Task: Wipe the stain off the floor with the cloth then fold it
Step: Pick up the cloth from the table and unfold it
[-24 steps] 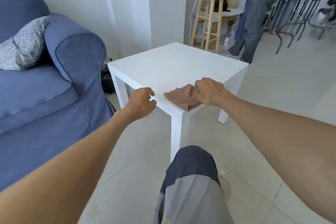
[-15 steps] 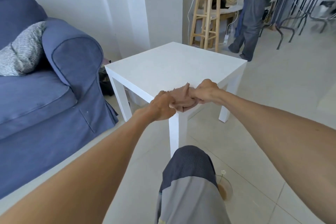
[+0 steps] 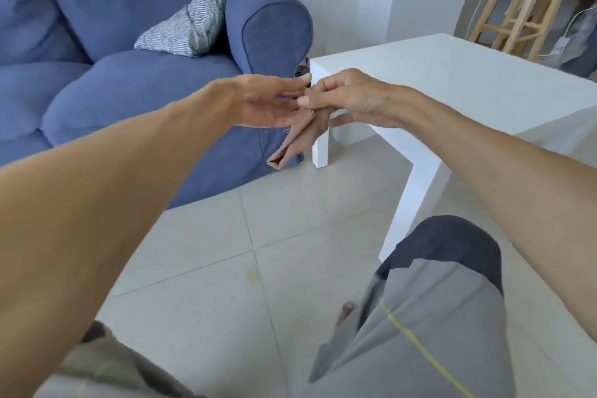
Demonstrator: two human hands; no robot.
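Observation:
A small brown cloth [image 3: 298,137] hangs in the air between my hands, left of the white table's corner, its lower end dangling in a narrow fold. My right hand [image 3: 352,98] pinches its top edge between thumb and fingers. My left hand [image 3: 273,103] is flat, palm toward the cloth, fingers stretched out and touching its upper part. A faint yellowish stain [image 3: 251,275] marks the pale floor tile below, near a grout line.
A blue sofa [image 3: 129,84] with a striped cushion [image 3: 187,22] stands at the left. The white side table [image 3: 452,74] is at the right, a wooden stool [image 3: 529,0] behind it. My knee in grey shorts [image 3: 445,284] is low at the right.
The cloth has been lifted off the table corner and now hangs in the air to the table's left. My view has swung left and down toward the floor.

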